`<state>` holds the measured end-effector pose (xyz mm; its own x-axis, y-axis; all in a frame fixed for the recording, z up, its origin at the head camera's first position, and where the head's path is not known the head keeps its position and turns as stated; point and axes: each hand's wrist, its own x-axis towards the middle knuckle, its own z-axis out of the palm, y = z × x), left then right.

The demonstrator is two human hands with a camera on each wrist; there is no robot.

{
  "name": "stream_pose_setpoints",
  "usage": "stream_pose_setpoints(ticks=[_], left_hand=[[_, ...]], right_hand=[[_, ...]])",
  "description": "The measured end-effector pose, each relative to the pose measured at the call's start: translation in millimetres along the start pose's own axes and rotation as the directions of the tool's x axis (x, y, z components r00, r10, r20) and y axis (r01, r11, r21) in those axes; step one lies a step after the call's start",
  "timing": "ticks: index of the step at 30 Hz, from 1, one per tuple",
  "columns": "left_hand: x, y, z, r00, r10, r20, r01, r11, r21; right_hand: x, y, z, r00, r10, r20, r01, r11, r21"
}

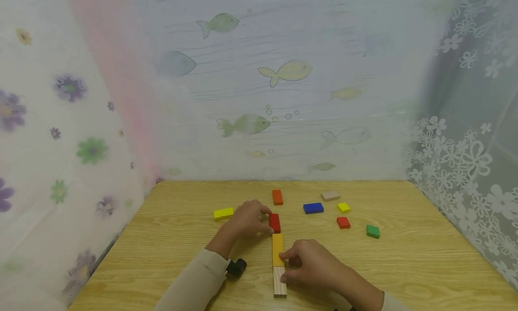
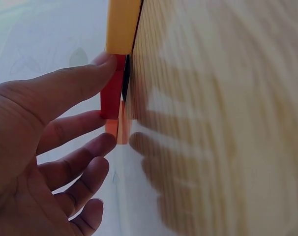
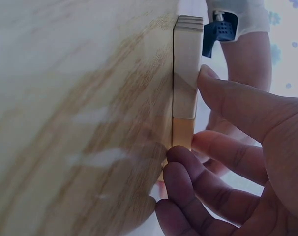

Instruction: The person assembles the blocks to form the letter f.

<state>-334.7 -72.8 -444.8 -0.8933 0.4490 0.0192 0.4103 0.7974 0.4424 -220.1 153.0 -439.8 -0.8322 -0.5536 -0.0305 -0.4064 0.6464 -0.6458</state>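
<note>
My left hand (image 1: 250, 219) is at a dark red block (image 1: 274, 223), its thumb at the near end and index finger at the far end, gripping it lengthwise. In the left wrist view, the other fingers curve loosely below the red block (image 2: 111, 93). A yellow-orange block (image 1: 277, 249) lies just nearer, end to end with a plain wooden block (image 1: 279, 282). My right hand (image 1: 313, 264) touches this row from the right, thumb on the wooden block (image 3: 186, 73) and index finger at the yellow-orange block (image 3: 182, 132). Its remaining fingers lie close over the table.
Beyond the row lies an orange-red block (image 1: 277, 197). To the left is a yellow block (image 1: 224, 214). Rightward lie blue (image 1: 313, 208), pale wooden (image 1: 330, 196), small yellow (image 1: 343, 207), small red (image 1: 343, 222) and green (image 1: 373, 231) blocks. Patterned curtains (image 1: 283, 95) surround the table (image 1: 170, 257).
</note>
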Motion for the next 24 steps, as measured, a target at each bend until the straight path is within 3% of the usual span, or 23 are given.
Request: stream_pose_setpoints(ticks=[9, 18, 24], left_hand=[[-1.4, 1.8, -0.3, 0.999, -0.041, 0.035, 0.044, 0.994, -0.103], [-1.8, -2.4, -1.8, 0.998, 0.004, 0.055, 0.006, 0.986, -0.170], [-1.5, -1.5, -0.7, 0.998, -0.025, 0.059, 0.038, 0.975, -0.217]], right_hand=[[-0.4, -1.5, -1.0, 1.000, 0.005, 0.003, -0.005, 1.000, 0.006], [-0.6, -1.4, -1.0, 1.000, 0.003, 0.001, -0.003, 1.000, 0.008], [-0.5, -1.8, -1.4, 1.000, 0.007, 0.007, -0.007, 1.000, 0.009]])
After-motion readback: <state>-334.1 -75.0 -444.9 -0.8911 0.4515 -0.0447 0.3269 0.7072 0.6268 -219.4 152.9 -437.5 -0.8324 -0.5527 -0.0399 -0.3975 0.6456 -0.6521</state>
